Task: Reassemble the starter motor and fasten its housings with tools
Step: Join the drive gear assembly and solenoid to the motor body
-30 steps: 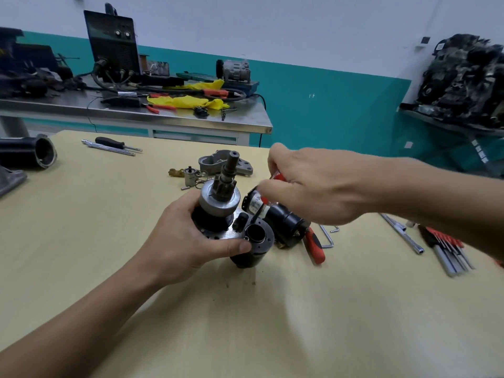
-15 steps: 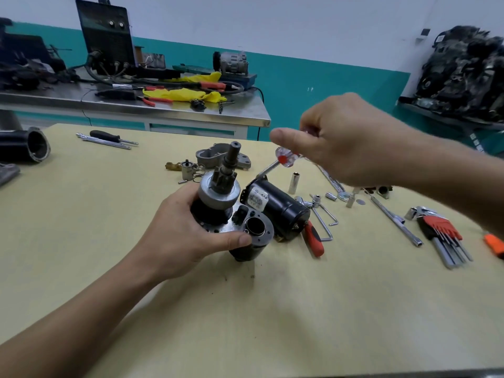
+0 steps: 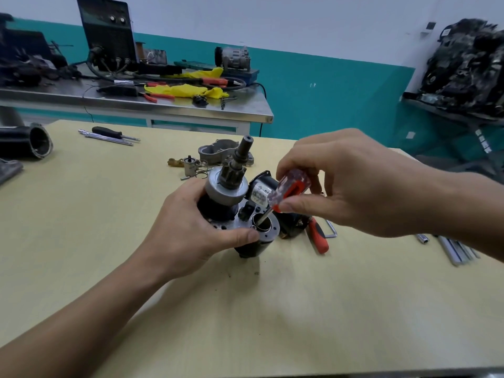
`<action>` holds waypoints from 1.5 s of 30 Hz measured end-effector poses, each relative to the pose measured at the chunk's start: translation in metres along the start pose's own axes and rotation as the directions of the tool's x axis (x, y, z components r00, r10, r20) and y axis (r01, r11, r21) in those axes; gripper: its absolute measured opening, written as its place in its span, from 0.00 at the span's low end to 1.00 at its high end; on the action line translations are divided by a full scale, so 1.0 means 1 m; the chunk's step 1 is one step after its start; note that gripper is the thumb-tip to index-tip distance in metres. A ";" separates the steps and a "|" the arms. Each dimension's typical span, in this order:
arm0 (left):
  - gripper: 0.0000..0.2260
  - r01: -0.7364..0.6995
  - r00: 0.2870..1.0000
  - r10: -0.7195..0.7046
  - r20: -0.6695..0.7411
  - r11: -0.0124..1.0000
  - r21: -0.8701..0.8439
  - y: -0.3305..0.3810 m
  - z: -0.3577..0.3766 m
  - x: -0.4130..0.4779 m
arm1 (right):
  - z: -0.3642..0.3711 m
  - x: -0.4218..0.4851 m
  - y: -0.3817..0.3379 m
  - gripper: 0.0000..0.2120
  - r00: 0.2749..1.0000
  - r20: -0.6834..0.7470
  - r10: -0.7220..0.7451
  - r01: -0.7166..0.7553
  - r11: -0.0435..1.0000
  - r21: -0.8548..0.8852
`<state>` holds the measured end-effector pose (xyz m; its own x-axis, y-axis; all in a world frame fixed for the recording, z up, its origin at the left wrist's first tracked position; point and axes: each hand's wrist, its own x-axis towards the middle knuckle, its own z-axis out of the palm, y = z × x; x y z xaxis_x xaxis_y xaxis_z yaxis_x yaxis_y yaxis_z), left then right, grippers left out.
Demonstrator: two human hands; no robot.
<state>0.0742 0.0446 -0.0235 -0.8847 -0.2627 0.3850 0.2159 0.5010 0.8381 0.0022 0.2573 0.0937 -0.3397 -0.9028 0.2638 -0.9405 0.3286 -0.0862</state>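
Note:
My left hand (image 3: 188, 230) grips the starter motor assembly (image 3: 226, 192), which stands upright on the yellow table (image 3: 109, 241) with its pinion shaft pointing up. My right hand (image 3: 354, 184) pinches a small screwdriver (image 3: 291, 189) with a clear and red handle. Its tip reaches down to the rim of the round solenoid bore (image 3: 263, 223) in the motor's plate. A black solenoid with a white label (image 3: 260, 193) lies right behind the motor. The grey nose housing (image 3: 218, 151) lies farther back, next to a small plunger and spring (image 3: 191, 166).
A red-handled tool (image 3: 317, 237) and an L-shaped key (image 3: 331, 230) lie right of the motor. Hex keys and a socket (image 3: 452, 246) sit at the far right. Screwdrivers (image 3: 109, 135) and a black housing tube (image 3: 27, 141) lie at the back left. A cluttered steel bench (image 3: 163, 105) stands behind.
My right hand, which was raised above the table with the screwdriver, has come down and set its tip at the solenoid bore. The left hand keeps its grip on the motor.

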 end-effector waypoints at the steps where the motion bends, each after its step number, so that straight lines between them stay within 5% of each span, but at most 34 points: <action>1: 0.32 -0.002 1.000 0.002 -0.001 1.000 0.005 0.000 0.000 0.000 | 0.000 0.000 -0.001 0.22 1.000 -0.002 -0.003 0.003 1.000 -0.005; 16: 0.32 -0.016 1.000 0.016 0.000 1.000 0.013 -0.001 0.000 0.001 | -0.002 0.002 -0.007 0.21 0.998 0.062 -0.014 0.019 0.996 -0.091; 22: 0.30 -0.025 1.000 0.025 -0.018 1.000 0.008 -0.002 0.001 0.000 | 0.016 0.007 -0.025 0.38 0.973 -0.017 0.230 -0.218 0.892 -0.396; 25: 0.30 -0.030 0.999 0.030 -0.015 0.999 0.020 -0.001 0.002 0.000 | 0.020 0.008 -0.029 0.27 0.954 0.003 0.300 -0.294 0.935 -0.200; 29: 0.27 -0.035 0.999 0.035 -0.024 0.999 0.016 -0.002 0.002 0.000 | 0.004 0.008 -0.030 0.13 0.902 0.228 0.366 -0.369 0.929 -0.028; 31: 0.27 -0.037 0.999 0.038 -0.023 0.999 0.017 -0.002 0.002 0.001 | -0.003 0.008 -0.031 0.12 0.892 0.267 0.364 -0.369 0.929 -0.030; 34: 0.28 -0.034 0.999 0.035 -0.017 0.999 0.027 -0.003 0.002 0.001 | 0.001 0.012 -0.034 0.15 0.922 0.088 0.376 -0.368 0.925 -0.095; 37: 0.28 -0.034 0.999 0.035 -0.026 0.999 0.017 -0.002 0.002 0.001 | 0.021 0.012 -0.032 0.16 0.950 -0.032 0.310 -0.302 0.889 -0.346; 43: 0.30 -0.038 0.999 0.038 -0.022 0.999 -0.001 0.000 0.002 0.000 | 0.002 0.004 -0.022 0.09 0.854 0.327 0.405 -0.418 0.908 -0.035; 45: 0.29 -0.041 0.999 0.041 -0.030 0.999 0.006 0.000 0.003 0.001 | 0.002 0.004 -0.025 0.13 0.872 0.282 0.400 -0.392 0.916 -0.088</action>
<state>0.0725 0.0474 -0.0241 -0.8625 -0.2664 0.4302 0.2494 0.5160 0.8195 0.0240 0.2445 0.0948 -0.6751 -0.7338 -0.0753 -0.7273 0.6792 -0.0981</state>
